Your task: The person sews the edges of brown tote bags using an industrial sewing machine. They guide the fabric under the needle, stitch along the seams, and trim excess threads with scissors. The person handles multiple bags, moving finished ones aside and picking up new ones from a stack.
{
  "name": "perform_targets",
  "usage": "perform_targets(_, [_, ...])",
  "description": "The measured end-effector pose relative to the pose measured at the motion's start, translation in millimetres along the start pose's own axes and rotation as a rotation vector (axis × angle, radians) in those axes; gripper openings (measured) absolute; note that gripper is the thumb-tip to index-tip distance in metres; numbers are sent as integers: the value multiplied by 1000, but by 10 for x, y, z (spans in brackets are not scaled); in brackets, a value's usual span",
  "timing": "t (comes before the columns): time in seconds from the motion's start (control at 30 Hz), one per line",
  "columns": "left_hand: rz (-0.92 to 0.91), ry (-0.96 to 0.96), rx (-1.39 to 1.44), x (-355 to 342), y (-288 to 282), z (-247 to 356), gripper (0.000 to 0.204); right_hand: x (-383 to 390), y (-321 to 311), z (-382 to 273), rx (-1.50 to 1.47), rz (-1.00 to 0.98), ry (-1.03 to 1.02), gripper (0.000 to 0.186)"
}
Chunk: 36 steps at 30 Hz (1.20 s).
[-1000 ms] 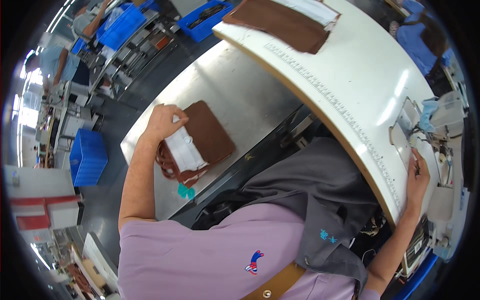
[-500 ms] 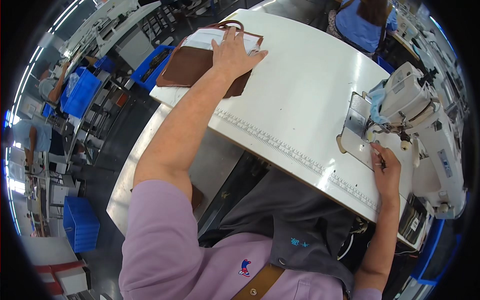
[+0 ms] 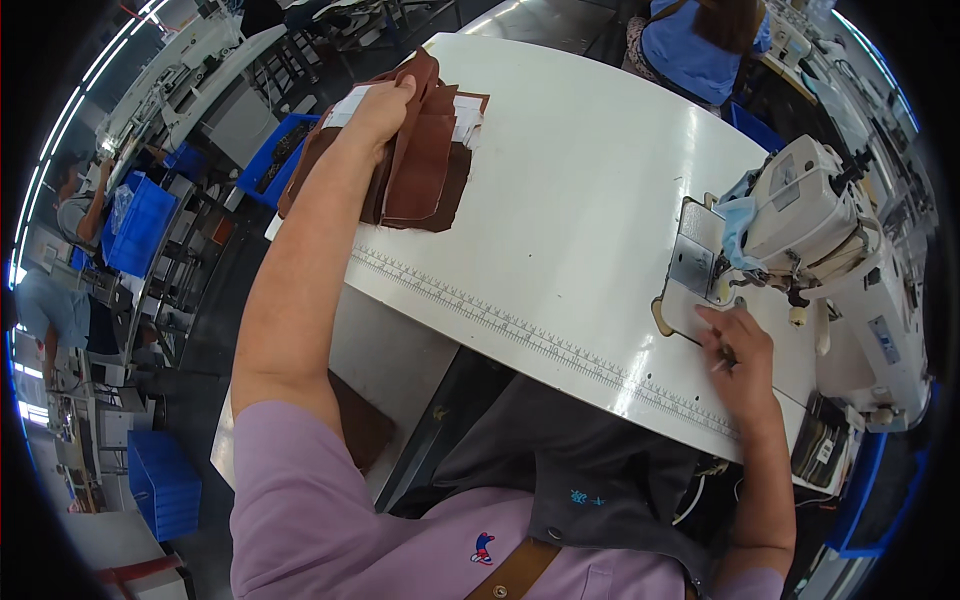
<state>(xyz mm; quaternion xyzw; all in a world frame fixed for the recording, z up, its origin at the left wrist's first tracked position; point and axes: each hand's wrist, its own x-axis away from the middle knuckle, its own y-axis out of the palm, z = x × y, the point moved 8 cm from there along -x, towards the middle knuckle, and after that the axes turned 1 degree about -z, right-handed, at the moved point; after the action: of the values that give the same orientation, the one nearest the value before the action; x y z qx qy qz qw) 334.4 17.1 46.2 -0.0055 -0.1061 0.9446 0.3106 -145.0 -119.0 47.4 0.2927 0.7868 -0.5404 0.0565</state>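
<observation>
At the far left of the white table, my left hand [image 3: 380,112] is closed on a folded brown leather piece [image 3: 424,165], its thumb over the top edge. Under and beside it lie more brown leather panels and a white sheet [image 3: 466,120]. My right hand [image 3: 740,360] is at the right, just in front of the sewing machine [image 3: 810,205]. Its fingers are curled round a small dark and metallic tool [image 3: 727,356], mostly hidden, with the index finger stretched toward the machine's metal plate [image 3: 693,255].
A printed ruler strip [image 3: 500,314] runs along the table's [image 3: 570,180] near edge. Light blue cloth [image 3: 738,225] hangs on the machine head. Blue bins [image 3: 275,160] stand beyond the left end. A person in blue [image 3: 685,50] sits across the table; others work at far left.
My left hand has gone from lying spread on the stack to gripping a brown leather piece, which is now lifted and folded. My right hand has drawn slightly back from the machine plate.
</observation>
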Motion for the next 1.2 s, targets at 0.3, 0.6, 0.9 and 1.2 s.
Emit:
perform_targets(0.3, [4,-8,124,121,-68,-30,43,-1305,1351,-1492,-60,-190,-531,38])
perform_targets(0.6, [21,-99,158,9,-974,47,55,-2009,2193,-1614,87,-404,-347,58])
perform_targets(0.9, [-115,158,417,1286,-1170,1734,58,-1998,2116,-1535,48,-299,-346,56])
perform_targets(1.2, [-405,4,667,1640,-188,670,60,-860,1166,-761,201,-491,-237,33])
